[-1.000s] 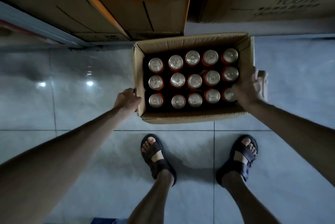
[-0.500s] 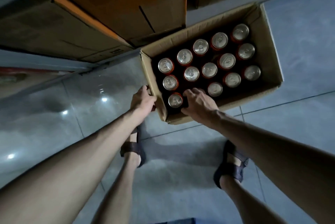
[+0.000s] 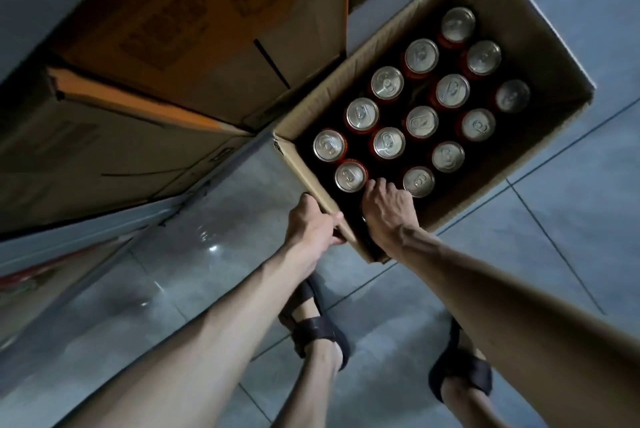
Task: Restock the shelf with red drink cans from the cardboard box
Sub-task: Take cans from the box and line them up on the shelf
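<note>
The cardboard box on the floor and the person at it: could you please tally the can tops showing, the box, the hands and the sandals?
can tops showing: 14 (one more may sit under the right hand)
cardboard box: 1
hands, the right hand and the left hand: 2
sandals: 2
Total: 19

Both forearms bare, no sleeves visible, no watch or rings. Legs bare too. Dark strap sandals: left sandal, right sandal.
</note>
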